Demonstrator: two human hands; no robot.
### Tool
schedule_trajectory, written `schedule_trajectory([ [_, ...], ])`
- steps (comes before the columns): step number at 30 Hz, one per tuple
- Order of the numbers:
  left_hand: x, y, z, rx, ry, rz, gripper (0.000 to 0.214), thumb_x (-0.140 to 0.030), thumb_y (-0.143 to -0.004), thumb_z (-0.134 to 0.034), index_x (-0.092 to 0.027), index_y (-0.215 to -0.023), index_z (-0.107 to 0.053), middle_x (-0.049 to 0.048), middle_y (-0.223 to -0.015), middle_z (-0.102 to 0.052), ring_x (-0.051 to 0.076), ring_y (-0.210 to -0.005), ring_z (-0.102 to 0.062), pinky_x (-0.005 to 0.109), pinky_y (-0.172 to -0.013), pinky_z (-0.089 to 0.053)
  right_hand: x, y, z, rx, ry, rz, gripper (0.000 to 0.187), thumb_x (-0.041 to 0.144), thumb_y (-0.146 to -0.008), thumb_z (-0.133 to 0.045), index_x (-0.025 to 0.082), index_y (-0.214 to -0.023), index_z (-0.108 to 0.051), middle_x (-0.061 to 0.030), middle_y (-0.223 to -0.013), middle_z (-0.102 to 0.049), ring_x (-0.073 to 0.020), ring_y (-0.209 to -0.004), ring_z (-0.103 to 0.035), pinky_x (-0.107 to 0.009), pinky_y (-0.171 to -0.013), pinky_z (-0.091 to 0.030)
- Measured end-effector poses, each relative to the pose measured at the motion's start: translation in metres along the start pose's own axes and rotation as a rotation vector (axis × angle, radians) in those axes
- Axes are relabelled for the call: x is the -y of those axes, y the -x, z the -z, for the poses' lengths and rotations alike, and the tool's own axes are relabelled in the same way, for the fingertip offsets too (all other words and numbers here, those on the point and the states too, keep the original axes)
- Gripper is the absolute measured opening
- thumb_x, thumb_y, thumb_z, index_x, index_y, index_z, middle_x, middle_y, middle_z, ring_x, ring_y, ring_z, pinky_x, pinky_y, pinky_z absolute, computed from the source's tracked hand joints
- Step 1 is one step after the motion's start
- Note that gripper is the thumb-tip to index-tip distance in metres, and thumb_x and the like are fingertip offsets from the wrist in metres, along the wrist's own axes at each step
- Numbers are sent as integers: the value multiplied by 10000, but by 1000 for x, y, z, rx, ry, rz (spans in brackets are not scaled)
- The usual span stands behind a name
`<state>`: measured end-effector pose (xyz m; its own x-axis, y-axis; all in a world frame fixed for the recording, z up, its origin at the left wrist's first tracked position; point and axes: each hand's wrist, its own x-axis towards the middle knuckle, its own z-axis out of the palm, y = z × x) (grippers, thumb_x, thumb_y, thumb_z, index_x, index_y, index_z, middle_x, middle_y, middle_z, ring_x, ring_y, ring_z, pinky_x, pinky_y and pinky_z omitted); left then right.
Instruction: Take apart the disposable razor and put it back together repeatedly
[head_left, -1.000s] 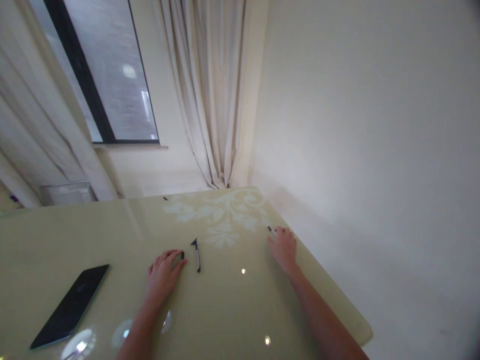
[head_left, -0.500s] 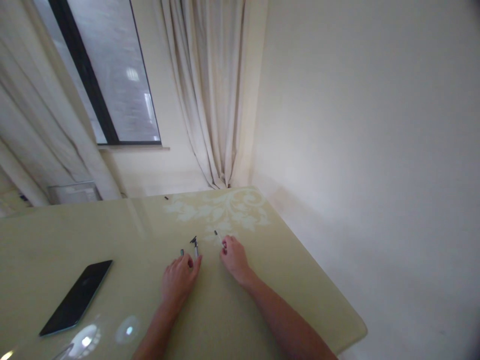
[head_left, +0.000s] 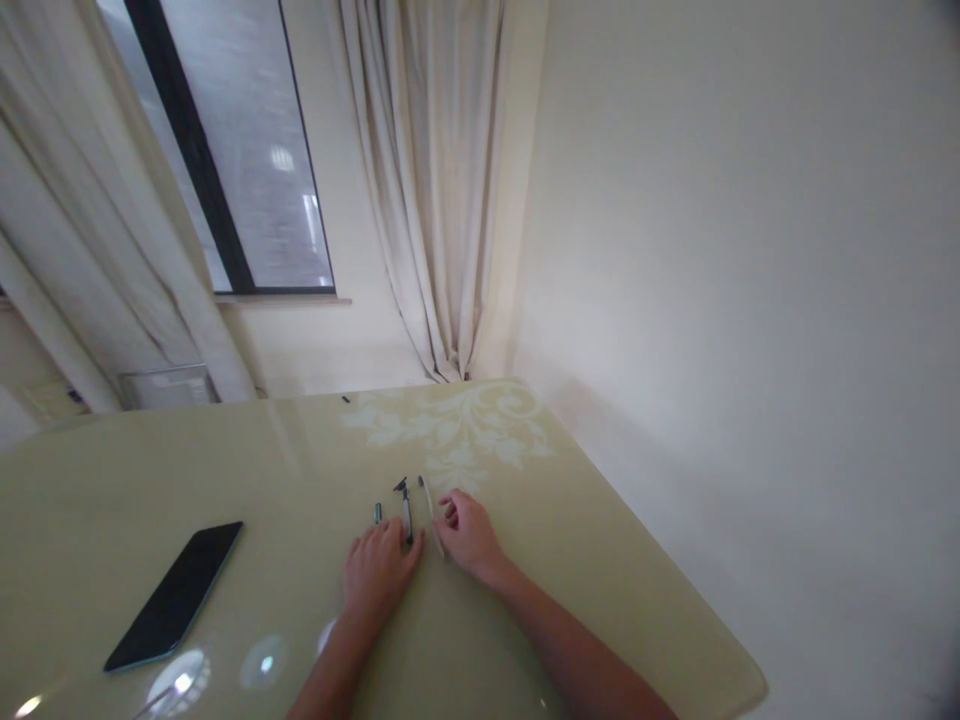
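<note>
My left hand lies flat on the yellow-green glass table, fingers stretched out. Its fingertips reach the near end of a black pen with a clip. A small dark cap lies just beyond the fingers on the left. My right hand rests to the right with its fingers curled. Its thumb side is against a thin white pen that lies on the table parallel to the black one. The two pens are a finger's width apart.
A dark phone lies face up at the table's left. A white floral pattern marks the far corner, with a tiny dark piece near the back edge. Wall on the right, curtains and a window behind.
My right hand came from the table's right edge with the white pen and set it down beside the black pen. My left hand slid right, leaving the cap and reaching the black pen.
</note>
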<state>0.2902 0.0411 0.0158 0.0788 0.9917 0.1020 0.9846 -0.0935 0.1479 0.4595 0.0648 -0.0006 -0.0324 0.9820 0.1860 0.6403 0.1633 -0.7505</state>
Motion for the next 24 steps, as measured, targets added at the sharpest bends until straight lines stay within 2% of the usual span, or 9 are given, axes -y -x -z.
schedule_trajectory([
  [5,-2,-6,-1,42,-9,42,357,-377,-1037,-423,-190,-927,-706,141,-929,-796,317,-954,-761,405,-823,-493,-30,13,39,106,-134,-4,169,148,-855,-670,162,-1020,-705,-37,-803,-702,-175,-729,-643,-262,-686,-465],
  [8,2,-7,0,50,0,75,362,-356,-1046,-402,-199,-913,-700,131,-906,-804,298,-879,-771,373,-762,-482,-38,26,47,43,-183,-19,83,220,-902,-641,168,-911,-705,-49,-807,-703,-189,-754,-639,-286,-712,-460],
  [10,1,-4,-1,-13,37,75,356,-353,-1051,-399,-217,-886,-684,100,-879,-802,270,-832,-763,343,-724,-466,-36,34,45,-10,-236,-29,210,330,-955,-615,172,-843,-697,-53,-796,-690,-199,-764,-630,-301,-715,-453],
  [14,-18,15,-9,-312,153,-168,335,-331,-1035,-459,-232,-774,-644,48,-751,-748,228,-749,-713,335,-759,-455,-24,43,39,28,-544,-12,451,589,-1003,-552,180,-950,-733,-74,-902,-700,-221,-870,-639,-321,-763,-471],
  [16,-35,25,-16,-379,214,-344,319,-304,-1023,-487,-232,-751,-638,34,-705,-719,216,-700,-687,339,-754,-448,-20,42,40,68,-769,-15,501,665,-962,-592,188,-1039,-723,-73,-951,-694,-215,-889,-639,-324,-782,-484],
  [18,-50,33,-20,-349,305,-478,282,-299,-1012,-516,-232,-773,-650,29,-709,-714,209,-682,-670,333,-732,-441,-19,41,43,110,-974,-64,506,677,-902,-680,192,-1043,-697,-45,-903,-670,-188,-822,-628,-308,-758,-484],
  [20,-56,35,-20,-262,457,-509,303,-349,-1017,-525,-230,-766,-646,24,-700,-689,200,-665,-640,316,-691,-432,-20,40,48,147,-1094,-119,484,654,-876,-728,191,-1006,-677,-2,-788,-623,-147,-706,-587,-272,-688,-451],
  [22,-53,32,-16,-176,686,-406,382,-437,-1032,-504,-222,-743,-630,12,-664,-630,187,-634,-590,295,-639,-420,-21,41,52,197,-1102,-125,457,626,-890,-730,185,-996,-675,40,-671,-548,-114,-594,-505,-242,-596,-381],
  [24,-44,27,-10,-109,944,-263,377,-515,-1015,-528,-212,-851,-682,8,-717,-624,179,-653,-571,281,-629,-432,-21,43,55,270,-1074,-108,443,607,-893,-734,179,-997,-681,72,-606,-468,-94,-521,-404,-234,-524,-302],
])
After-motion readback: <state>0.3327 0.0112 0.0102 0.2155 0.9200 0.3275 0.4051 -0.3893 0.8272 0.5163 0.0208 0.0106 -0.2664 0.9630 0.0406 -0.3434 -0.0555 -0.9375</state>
